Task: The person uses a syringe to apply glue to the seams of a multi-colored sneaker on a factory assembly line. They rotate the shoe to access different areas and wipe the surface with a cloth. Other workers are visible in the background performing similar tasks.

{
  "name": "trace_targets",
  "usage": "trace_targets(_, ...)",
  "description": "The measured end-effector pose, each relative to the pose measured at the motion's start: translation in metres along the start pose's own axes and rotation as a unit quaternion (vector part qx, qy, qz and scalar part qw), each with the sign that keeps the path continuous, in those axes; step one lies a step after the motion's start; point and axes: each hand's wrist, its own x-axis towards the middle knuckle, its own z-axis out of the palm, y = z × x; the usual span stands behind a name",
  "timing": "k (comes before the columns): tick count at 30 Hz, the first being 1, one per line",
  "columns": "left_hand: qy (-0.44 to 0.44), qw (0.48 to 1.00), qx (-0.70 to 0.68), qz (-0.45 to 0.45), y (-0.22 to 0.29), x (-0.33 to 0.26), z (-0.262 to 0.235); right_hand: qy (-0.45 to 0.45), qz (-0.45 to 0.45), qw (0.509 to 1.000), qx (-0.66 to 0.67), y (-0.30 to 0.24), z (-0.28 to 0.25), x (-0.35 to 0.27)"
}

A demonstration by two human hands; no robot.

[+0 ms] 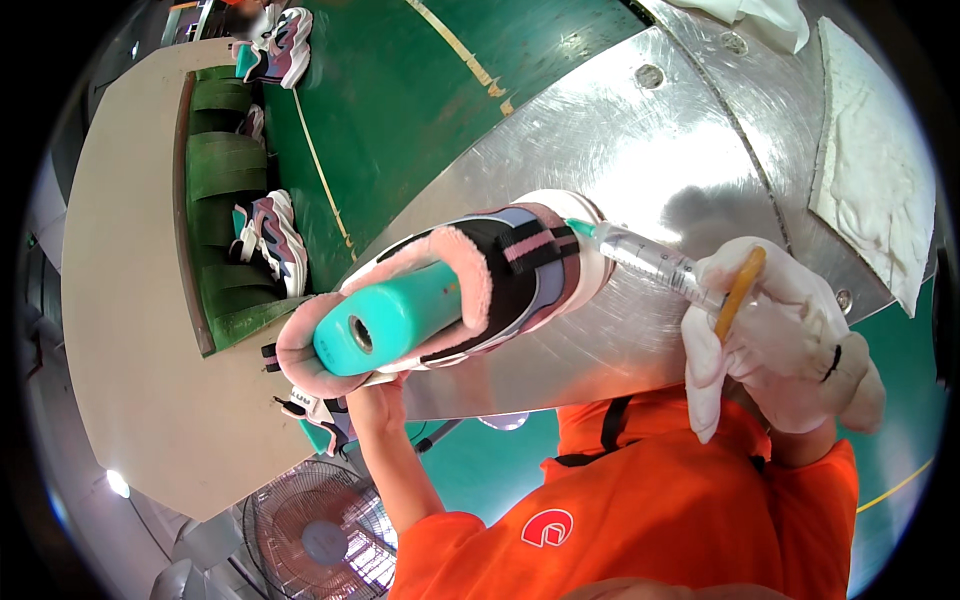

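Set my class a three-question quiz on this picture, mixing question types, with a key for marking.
1. Short answer: what does the gloved right hand hold?
2. True or false: that tool's green tip points toward the shoe.
3. Multiple choice: what colour is the last inside the shoe? A) red; B) teal; C) white.

Key:
1. A syringe.
2. True.
3. B.
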Motion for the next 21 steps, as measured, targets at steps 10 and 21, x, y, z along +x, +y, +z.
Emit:
trace_targets(10,-0.014,0.998,0.024,-0.055,-0.010,-0.064,-0.006,-0.009,-0.009,1.000,0.013,0.013,-0.001,-0.005)
trace_targets(21,-0.001,0.990,-0.026,-0.141,-0.009,-0.118,0.022,-0.054,-0.069,0.995,0.046,0.036,-0.001,-0.012)
